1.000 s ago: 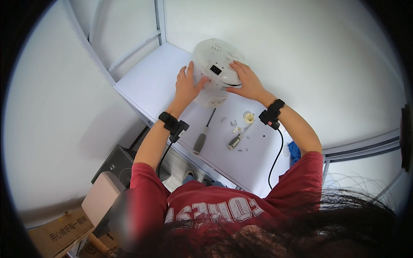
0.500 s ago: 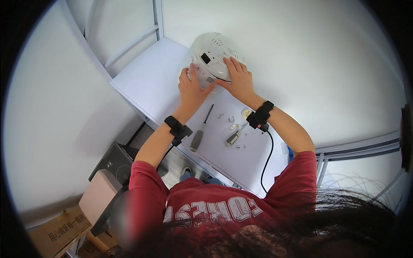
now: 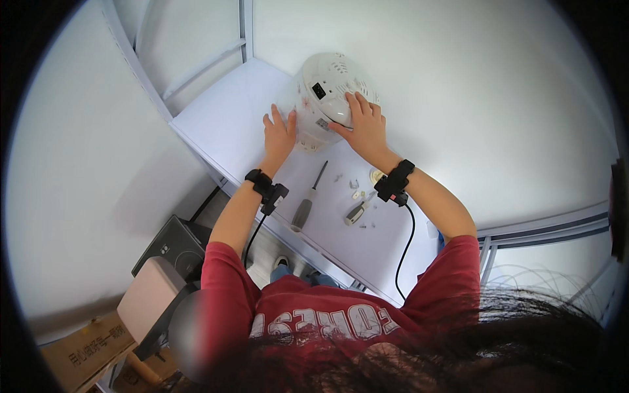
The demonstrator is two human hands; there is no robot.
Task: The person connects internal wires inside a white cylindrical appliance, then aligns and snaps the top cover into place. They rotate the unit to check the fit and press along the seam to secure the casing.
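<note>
At the far end of the table stands a rounded white appliance [image 3: 308,98], which looks like a rice cooker, with flower prints, vent slots and a black socket. My right hand [image 3: 367,128] lies on its upper right part, thumb at the near edge and fingers curved over a smooth raised section. Beside the cooker's left wall is my left hand [image 3: 280,135], fingers apart and nothing in them; whether a fingertip touches the wall I cannot tell. Nearer to me lie a long screwdriver [image 3: 303,211] with a grey handle and a shorter screwdriver [image 3: 356,213].
Several small loose parts [image 3: 356,194] and a round cream piece [image 3: 377,175] lie on the white table [image 3: 229,108]. Walls rise behind and to the right. A black cable [image 3: 411,242] hangs from my right wrist strap. At lower left are a pink-topped stool [image 3: 152,295] and cardboard boxes [image 3: 88,350].
My left hand has come off the cooker's front and moved left, its fingers spreading. The right hand keeps its place on the cooker. The whole view has shifted slightly.
</note>
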